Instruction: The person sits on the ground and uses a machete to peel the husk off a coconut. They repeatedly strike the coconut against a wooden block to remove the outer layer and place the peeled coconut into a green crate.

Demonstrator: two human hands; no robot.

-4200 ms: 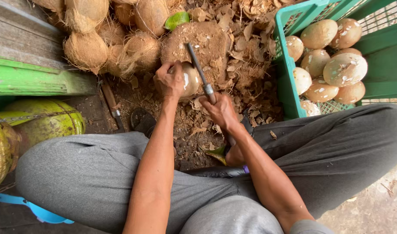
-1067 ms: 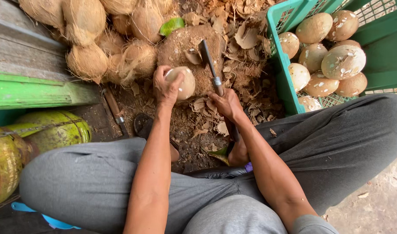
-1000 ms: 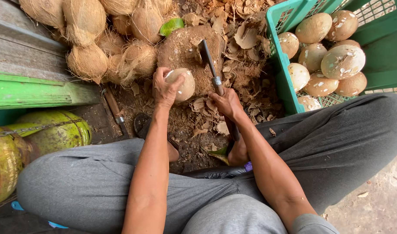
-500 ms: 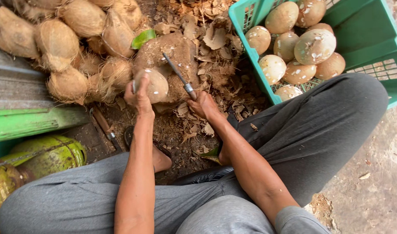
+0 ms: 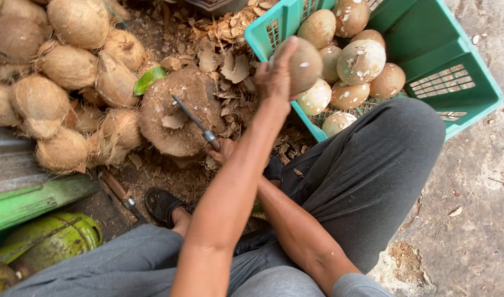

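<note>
My left hand [image 5: 274,77] holds a peeled brown coconut [image 5: 306,65] up over the near rim of the green crate [image 5: 472,93]. The crate holds several peeled coconuts [image 5: 357,60]. Lower down, my right hand [image 5: 223,149] is mostly hidden behind my left forearm; it grips the handle of a knife [image 5: 192,120], whose blade lies across a round wooden chopping stump [image 5: 169,118].
A heap of husked fibrous coconuts [image 5: 65,66] fills the upper left. Husk chips [image 5: 230,60] litter the ground around the stump. A second knife [image 5: 120,193] lies by a green plank [image 5: 26,201]. Green coconuts [image 5: 48,242] sit lower left. Bare concrete [image 5: 472,220] is at right.
My left hand carried the peeled coconut from the stump rightward to the crate's edge. The right hand stayed by the stump with the knife, blade now resting lower on it.
</note>
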